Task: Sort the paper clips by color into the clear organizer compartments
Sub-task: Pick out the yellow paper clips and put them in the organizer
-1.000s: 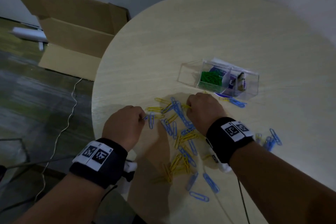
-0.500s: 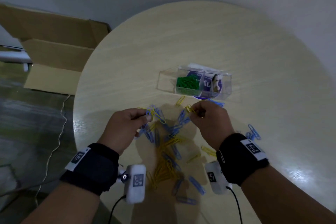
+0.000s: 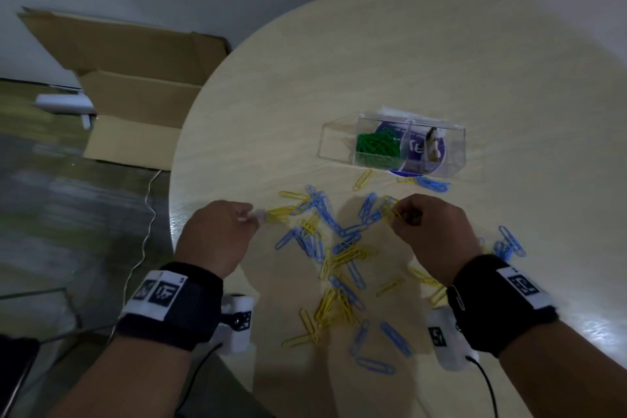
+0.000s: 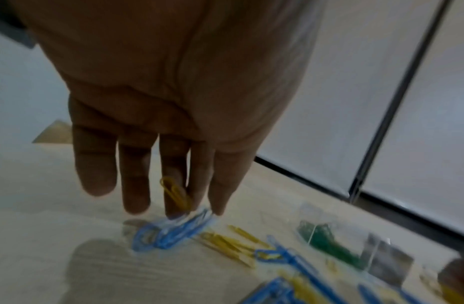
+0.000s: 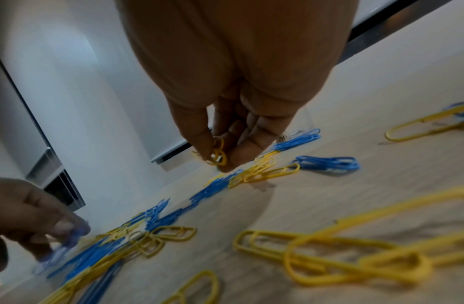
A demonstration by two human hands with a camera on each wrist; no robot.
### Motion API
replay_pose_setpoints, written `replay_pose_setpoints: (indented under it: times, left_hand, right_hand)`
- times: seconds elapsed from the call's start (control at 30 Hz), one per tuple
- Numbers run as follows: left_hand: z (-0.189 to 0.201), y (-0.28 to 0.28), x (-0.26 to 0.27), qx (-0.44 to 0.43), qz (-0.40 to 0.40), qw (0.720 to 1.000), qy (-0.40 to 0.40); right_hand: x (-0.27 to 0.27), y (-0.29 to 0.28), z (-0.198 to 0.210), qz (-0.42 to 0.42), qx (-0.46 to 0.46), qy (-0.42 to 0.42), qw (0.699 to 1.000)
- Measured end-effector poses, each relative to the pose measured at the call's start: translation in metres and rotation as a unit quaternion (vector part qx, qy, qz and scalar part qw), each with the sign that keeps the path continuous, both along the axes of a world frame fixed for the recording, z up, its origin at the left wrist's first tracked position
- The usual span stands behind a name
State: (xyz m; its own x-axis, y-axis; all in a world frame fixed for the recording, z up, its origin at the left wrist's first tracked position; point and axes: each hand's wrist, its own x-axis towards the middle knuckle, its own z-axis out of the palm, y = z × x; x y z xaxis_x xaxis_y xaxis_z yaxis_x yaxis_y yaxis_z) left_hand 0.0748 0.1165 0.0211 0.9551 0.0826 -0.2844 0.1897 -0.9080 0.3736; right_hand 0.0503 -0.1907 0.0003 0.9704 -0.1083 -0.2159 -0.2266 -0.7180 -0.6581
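While its thumb and fingers pinch yellow paper clips at center frame, the right hand hovers above a scatter of blue and yellow clips on the round table. At left, the left hand grips blue clips, one yellow clip tucked between its fingers. The clear organizer, upper right, holds green clips in one compartment.
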Motion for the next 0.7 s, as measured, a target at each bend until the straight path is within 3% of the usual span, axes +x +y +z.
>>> replay_pose_setpoints:
  times: [0.13, 0.3, 0.43, 0.6, 0.7]
  left_hand:
    - [-0.015, -0.003, 0.021, 0.024, -0.129, 0.987, -0.091]
    - [-0.027, -0.017, 0.044, 0.029, -0.254, 0.964, -0.081]
    - [-0.024, -0.016, 0.053, 0.04, -0.233, 0.971, -0.04]
    - [-0.011, -0.007, 0.05, -0.007, -0.186, 0.982, -0.004]
    - [-0.009, -0.001, 0.036, 0.035, -0.243, 0.969, -0.007]
  right_hand:
    - [0.0, 0.0, -0.001, -0.004, 0.0, 0.009, 1.0]
    - [-0.001, 0.002, -0.001, -0.003, -0.001, 0.022, 1.0]
    - [-0.004, 0.004, -0.004, -0.002, -0.002, 0.035, 0.999]
    - [-0.006, 0.006, -0.004, -0.003, -0.007, 0.04, 0.999]
    - [-0.007, 0.007, -0.002, -0.01, -0.001, 0.032, 0.999]
